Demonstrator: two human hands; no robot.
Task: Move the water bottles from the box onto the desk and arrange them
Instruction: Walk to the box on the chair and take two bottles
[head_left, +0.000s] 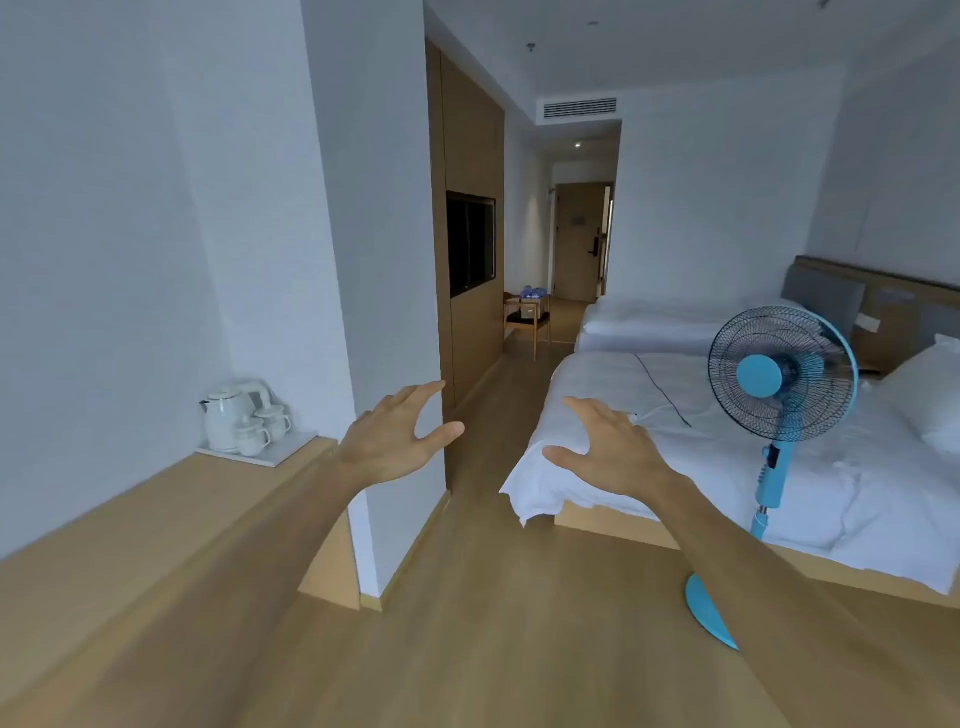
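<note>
Both arms reach out ahead of the person at about the same height, palms facing down. The left hand has its fingers spread and only slightly bent, thumb out to the side — a released grip with nothing in it. The right hand mirrors it, fingers loose and splayed, also holding nothing.

Far down the room, well apart from both hands, a wooden chair stands by the wood-panelled wall, and on its seat sits a cardboard box. Out of the top of the box poke the water bottles — from here they show only as a small bluish, clear cluster, too small to count or to read any label.

On the near left runs a light wooden table along the white wall. At its far end a white tray carries a white electric kettle and two white lidded cups standing just beside it.

To the right are two beds with white sheets, a thin black cable lying across the nearer one. A blue pedestal fan stands on the wooden floor between the person and the nearer bed, its round base partly hidden behind the right forearm. A dark television screen is set into the wood panelling, and a door closes the end of the corridor.
</note>
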